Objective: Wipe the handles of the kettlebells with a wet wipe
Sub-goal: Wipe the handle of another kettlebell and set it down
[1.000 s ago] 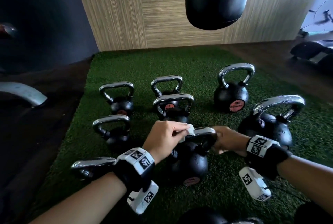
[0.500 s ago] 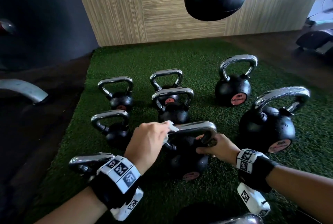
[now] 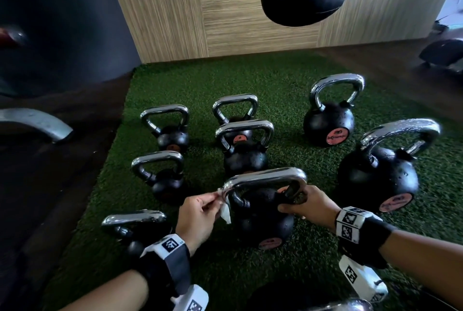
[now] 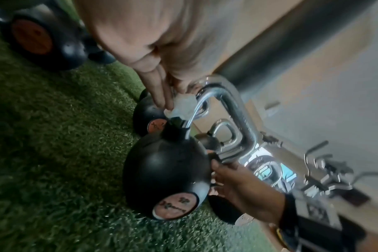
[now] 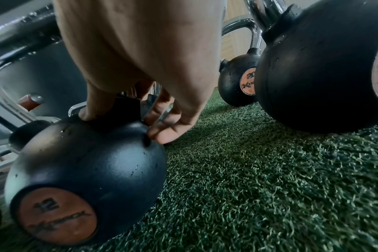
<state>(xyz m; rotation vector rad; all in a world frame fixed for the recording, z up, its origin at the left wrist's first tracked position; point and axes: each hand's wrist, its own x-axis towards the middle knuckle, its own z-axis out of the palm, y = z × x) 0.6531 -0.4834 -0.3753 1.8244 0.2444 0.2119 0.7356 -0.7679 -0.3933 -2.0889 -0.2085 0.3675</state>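
12 kg kettlebell point(image 3: 260, 218) on the artificial turf point(image 3: 250, 80), at 6 o'clock among the kettlebells. The left hand point(image 3: 198, 218) pinches the wet wipe point(image 3: 225, 211) against the 9 o'clock bend of the chrome handle point(image 3: 265, 178); the right hand point(image 3: 304, 206) has fingers curled round the handle's 3 o'clock root, steadying it. The iron body appears heavy and rigid; the wet chrome is probably slippery, so hold low at the root. The wipe is limp.

Both forearms reach in from six o'clock. The left hand point(image 3: 198, 218) pinches between thumb and fingertips, knuckles up, pointing toward two o'clock. The right hand point(image 3: 307, 206) curls its fingers in a grip (thumb hidden from above), aimed at ten o'clock.
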